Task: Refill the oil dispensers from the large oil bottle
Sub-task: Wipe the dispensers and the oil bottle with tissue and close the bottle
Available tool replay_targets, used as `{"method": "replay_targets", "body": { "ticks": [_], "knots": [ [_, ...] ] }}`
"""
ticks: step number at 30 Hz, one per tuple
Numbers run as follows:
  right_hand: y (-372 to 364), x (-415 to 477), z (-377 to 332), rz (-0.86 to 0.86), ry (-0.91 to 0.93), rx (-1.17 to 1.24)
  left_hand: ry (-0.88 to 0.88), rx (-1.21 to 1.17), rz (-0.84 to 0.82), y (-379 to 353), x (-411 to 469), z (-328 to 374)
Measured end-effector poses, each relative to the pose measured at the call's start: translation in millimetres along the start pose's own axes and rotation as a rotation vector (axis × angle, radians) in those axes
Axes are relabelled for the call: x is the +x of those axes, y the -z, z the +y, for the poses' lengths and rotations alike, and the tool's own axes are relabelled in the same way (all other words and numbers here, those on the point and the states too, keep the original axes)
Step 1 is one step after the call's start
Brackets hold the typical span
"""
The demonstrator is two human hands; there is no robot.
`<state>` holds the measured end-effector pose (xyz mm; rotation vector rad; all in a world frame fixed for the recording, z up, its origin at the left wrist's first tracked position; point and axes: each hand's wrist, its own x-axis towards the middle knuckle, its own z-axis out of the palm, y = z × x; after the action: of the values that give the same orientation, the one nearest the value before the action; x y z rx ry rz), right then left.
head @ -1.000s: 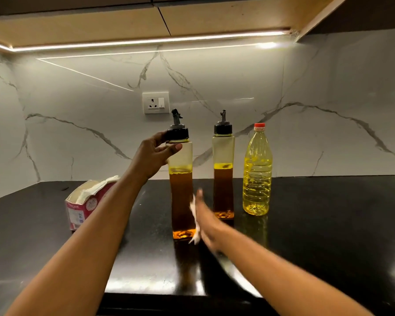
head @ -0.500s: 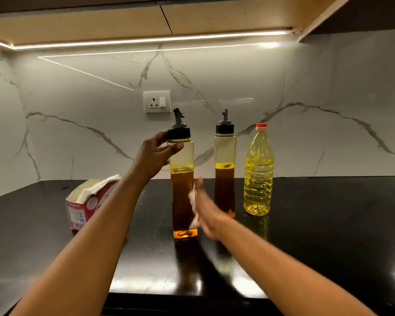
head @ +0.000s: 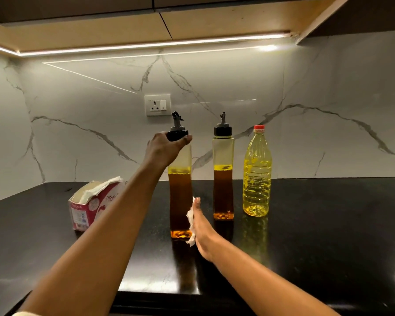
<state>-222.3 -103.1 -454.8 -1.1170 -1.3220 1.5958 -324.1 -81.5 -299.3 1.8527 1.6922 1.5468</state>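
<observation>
Two tall clear oil dispensers with black spout caps stand on the black counter, each a little over half full of amber oil. My left hand grips the near dispenser at its black cap. My right hand presses a crumpled white tissue flat against that dispenser's lower right side. The second dispenser stands just behind and to the right. To its right stands the large oil bottle, yellow oil inside, red cap on.
A pink and white tissue box with a tissue sticking out lies at the left of the counter. A marble wall with a socket runs close behind the bottles. The counter's front edge is near my forearms.
My right hand has slid the tissue up and down along the near dispenser's side. My left hand stays on the cap. The view has shifted slightly.
</observation>
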Motion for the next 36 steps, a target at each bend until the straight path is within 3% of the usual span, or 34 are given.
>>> {"method": "replay_targets", "body": {
  "ticks": [3, 6, 13, 20, 24, 28, 31, 34, 36],
  "knots": [
    [0, -8, -7, -0.033, 0.008, 0.048, 0.081, -0.176, -0.089, 4, 3, 1],
    [5, -11, -9, -0.013, -0.01, 0.115, 0.113, -0.185, -0.131, 14, 8, -1],
    [11, 12, 0, 0.133, -0.009, 0.115, 0.052, -0.037, -0.113, 16, 21, -4],
    [18, 17, 5, 0.118, -0.005, 0.117, -0.018, -0.203, -0.202, 7, 14, -15],
    [17, 14, -16, 0.082, 0.117, 0.09, -0.079, -0.337, -0.222, 9, 11, -28],
    [7, 14, -91, -0.049, 0.347, 0.07, -0.098, -0.382, -0.288, 12, 14, -32],
    [-4, 16, -132, -0.001, 0.516, 0.088, -0.091, -0.411, -0.323, 12, 16, -33],
    [-11, 15, -112, 0.025, 0.583, 0.052, -0.08, -0.458, -0.315, 12, 18, -38],
    [-10, 15, -65, 0.026, 0.475, -0.042, -0.056, -0.498, -0.303, 12, 18, -38]
  ]
}}
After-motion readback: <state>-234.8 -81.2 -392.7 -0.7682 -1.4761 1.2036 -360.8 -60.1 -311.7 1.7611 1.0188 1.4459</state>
